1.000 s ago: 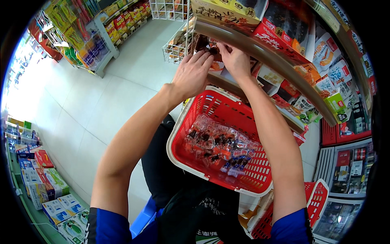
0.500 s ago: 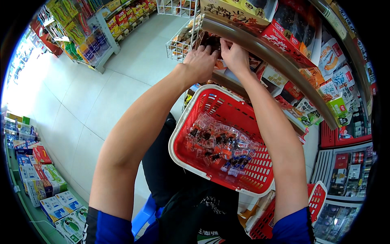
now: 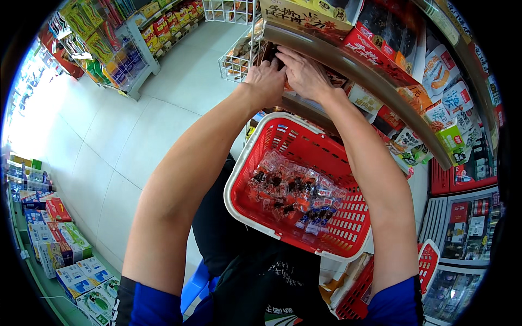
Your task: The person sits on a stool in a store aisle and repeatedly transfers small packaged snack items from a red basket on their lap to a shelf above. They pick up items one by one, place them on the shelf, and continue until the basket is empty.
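Bare forearms, blue-sleeved at the cuffs, stretch forward over a red basket with a pale rim, in a shop aisle. Small clear-wrapped packets, dark, orange and blue inside, lie heaped on the basket's floor; their tiny print is too small to read. A blue stool shows beside the person's dark clothing, which bears white lettering.

Beyond the basket, the hands work close together at a shelf, under its brown rail. The left hand reaches in with knuckles up and fingers bent; the right hand lies back upward, fingers slanting toward the left hand's fingertips. Whether either grasps anything cannot be told, as the fingertips are hidden. Half a second ago the right hand's thumb and fingers were drawn together; now it has rolled flatter and moved nearer the left. The packets lie as they did.

Above the rail, a beige box carries dark brush-style characters and a red box white ones. Left of the hands hangs a wire rack of packages; farther off, yellow and red snack bags line a shelf.
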A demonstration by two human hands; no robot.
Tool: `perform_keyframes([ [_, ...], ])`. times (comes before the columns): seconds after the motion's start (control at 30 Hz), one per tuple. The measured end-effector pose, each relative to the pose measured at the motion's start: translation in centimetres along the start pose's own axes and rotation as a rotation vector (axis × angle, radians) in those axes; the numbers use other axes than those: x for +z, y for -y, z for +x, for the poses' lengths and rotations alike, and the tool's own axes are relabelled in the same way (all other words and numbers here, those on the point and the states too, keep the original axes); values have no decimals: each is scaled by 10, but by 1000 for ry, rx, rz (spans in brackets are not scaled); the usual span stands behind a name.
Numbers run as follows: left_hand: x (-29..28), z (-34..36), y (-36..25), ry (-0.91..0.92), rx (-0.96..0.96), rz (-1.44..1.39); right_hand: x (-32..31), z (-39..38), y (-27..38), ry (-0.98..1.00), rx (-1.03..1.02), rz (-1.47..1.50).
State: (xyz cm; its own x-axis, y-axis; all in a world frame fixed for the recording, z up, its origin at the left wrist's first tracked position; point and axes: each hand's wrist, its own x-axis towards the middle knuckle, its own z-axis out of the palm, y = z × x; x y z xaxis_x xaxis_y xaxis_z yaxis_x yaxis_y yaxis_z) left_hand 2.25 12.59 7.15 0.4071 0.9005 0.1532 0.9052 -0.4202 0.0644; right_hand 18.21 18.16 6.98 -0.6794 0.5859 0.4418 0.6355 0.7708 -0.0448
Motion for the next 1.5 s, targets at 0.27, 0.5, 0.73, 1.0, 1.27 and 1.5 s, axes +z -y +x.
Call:
perform_keyframes([
  [0.27, -4, -1, -2, 59, -15, 48, -4, 0, 7, 17, 51, 33],
  [0.5, 2, -5, 2, -34, 21, -18, -6, -3, 10, -11, 79, 95],
  [0.73, -6, -12, -2, -61, 48, -95, -21, -21, 23, -107, 57, 190],
  [1.0, 13, -97, -34, -164, 224, -333, -25, -151, 84, -285, 180, 354],
  [1.27, 117, -111, -76, 677, 195, -203, 91, -271, 104, 251, 588, 389],
  [1.5, 187, -122, -71, 517, 43, -228, 128, -233, 120, 449, 595, 249],
])
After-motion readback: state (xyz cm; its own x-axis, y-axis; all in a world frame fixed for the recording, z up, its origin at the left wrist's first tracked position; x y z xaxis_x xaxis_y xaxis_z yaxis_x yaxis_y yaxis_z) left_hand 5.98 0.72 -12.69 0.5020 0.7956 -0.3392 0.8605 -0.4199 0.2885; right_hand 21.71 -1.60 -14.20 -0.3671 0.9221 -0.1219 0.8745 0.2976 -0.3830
